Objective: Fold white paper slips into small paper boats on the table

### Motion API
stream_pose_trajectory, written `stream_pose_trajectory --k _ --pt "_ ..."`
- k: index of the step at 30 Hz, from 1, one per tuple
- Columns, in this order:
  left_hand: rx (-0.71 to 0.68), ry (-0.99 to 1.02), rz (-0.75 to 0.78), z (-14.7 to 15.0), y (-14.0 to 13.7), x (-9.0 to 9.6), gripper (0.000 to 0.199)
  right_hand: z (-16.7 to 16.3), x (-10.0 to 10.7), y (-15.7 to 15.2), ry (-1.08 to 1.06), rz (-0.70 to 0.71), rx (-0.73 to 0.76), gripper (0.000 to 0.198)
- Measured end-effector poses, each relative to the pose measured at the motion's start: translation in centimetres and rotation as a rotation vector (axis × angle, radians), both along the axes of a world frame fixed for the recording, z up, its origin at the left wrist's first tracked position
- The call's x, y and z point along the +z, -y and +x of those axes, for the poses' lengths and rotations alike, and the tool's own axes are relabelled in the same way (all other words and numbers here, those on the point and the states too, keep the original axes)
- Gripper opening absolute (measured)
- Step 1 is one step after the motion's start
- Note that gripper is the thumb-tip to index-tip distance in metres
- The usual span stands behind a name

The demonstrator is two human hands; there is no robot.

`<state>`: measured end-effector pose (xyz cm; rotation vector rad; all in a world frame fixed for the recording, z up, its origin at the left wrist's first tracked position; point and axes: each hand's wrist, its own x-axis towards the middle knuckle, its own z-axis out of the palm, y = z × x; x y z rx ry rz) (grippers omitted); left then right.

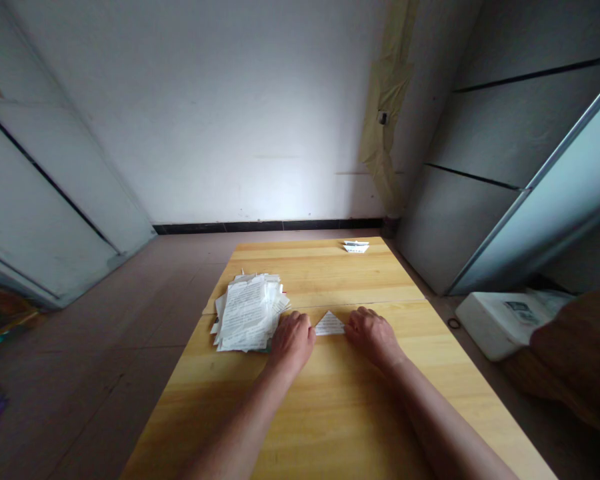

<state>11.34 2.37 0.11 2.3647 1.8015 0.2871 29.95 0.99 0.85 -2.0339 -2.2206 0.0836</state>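
A small printed sheet of paper, folded to a peak at the top with a straight lower strip, lies on the wooden table. My left hand is closed at its left corner, and my right hand is closed at its right corner. The fingertips of both hands are mostly hidden behind the knuckles. Just left of my left hand is an untidy pile of printed papers. At the table's far right edge stands a small folded paper boat.
A pale wall with a dark skirting strip rises beyond the table. Grey cabinets stand at the right. A white foam box sits on the floor there, beside a brown object that I cannot make out.
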Motion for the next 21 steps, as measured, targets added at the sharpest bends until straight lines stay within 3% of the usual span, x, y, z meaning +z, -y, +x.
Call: stream_pose_trajectory --k 21 --pt "0.017 -0.031 0.044 -0.02 0.39 -0.44 0.008 0.05 -0.07 -0.18 -0.044 -0.046 -0.022 0.010"
